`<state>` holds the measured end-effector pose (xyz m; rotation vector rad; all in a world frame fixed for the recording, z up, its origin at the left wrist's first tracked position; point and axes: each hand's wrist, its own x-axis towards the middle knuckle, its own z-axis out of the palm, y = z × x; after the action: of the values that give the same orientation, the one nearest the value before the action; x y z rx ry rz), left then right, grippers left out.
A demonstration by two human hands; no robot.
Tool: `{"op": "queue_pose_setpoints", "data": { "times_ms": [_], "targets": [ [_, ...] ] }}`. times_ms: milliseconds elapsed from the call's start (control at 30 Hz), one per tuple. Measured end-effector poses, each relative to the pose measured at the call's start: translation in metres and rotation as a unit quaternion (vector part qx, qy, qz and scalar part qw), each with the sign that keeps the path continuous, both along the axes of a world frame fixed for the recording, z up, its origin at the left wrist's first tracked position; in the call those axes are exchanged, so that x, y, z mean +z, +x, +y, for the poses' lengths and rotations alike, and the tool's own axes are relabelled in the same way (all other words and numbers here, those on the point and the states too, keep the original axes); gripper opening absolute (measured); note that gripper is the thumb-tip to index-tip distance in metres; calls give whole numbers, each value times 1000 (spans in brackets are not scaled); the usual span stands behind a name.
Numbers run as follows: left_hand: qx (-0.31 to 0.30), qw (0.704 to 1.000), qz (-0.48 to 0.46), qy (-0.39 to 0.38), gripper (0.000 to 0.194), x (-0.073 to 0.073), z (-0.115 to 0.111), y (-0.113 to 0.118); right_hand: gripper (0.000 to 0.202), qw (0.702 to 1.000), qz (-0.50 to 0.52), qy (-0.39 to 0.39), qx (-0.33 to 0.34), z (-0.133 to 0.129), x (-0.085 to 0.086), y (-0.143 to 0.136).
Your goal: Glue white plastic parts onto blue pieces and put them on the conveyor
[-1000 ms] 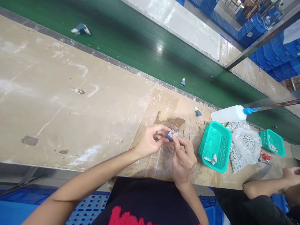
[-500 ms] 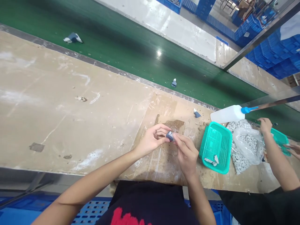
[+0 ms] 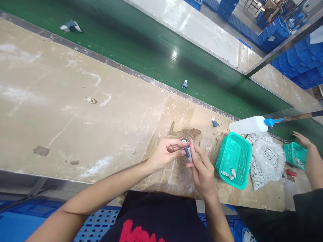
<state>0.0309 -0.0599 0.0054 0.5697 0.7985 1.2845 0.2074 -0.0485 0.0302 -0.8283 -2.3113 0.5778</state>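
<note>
My left hand (image 3: pixel 165 154) and my right hand (image 3: pixel 202 169) meet over the worn workbench (image 3: pixel 75 111), both pinching one small dark blue part with a pale piece (image 3: pixel 187 151) between their fingertips. The part is held just above a brown patch of cardboard (image 3: pixel 186 132) taped to the bench. A teal basket (image 3: pixel 233 158) holding a few small grey pieces sits just right of my right hand.
A white squeeze bottle with a blue nozzle (image 3: pixel 249 125) lies behind the basket. A clear bag of small grey pieces (image 3: pixel 267 158) and a second teal basket (image 3: pixel 294 154) lie further right, where another person's hand (image 3: pixel 304 141) reaches. A green conveyor belt (image 3: pixel 141 50) carries small blue parts (image 3: pixel 185 84).
My hands stay together on the small part, shifted slightly toward me. The other person's hand has moved right onto the far basket. The view tilted a little.
</note>
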Motion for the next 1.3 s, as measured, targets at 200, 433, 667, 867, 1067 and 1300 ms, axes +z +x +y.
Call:
{"op": "queue_pose_setpoints", "data": {
  "times_ms": [200, 433, 667, 867, 1067, 1300],
  "targets": [
    [51, 997, 58, -9, 31, 7, -6, 0, 67, 999, -17, 27, -12, -6, -4, -9],
    [79, 988, 131, -15, 11, 8, -9, -3, 69, 998, -25, 58, -30, -6, -16, -21],
    [49, 997, 63, -3, 35, -7, 13, -18, 53, 999, -48, -9, 21, 34, -16, -22],
    [60, 989, -125, -47, 36, 2, 24, -53, 45, 977, -75, -88, -179, 159, -13, -83],
    [48, 963, -262, -38, 33, 4, 25, -80, 48, 973, -129, -79, -172, 232, -38, -199],
    [56, 947, -315, -37, 37, -5, 24, -86, 45, 970, -191, -53, -138, 244, -55, -244]
  ]
}}
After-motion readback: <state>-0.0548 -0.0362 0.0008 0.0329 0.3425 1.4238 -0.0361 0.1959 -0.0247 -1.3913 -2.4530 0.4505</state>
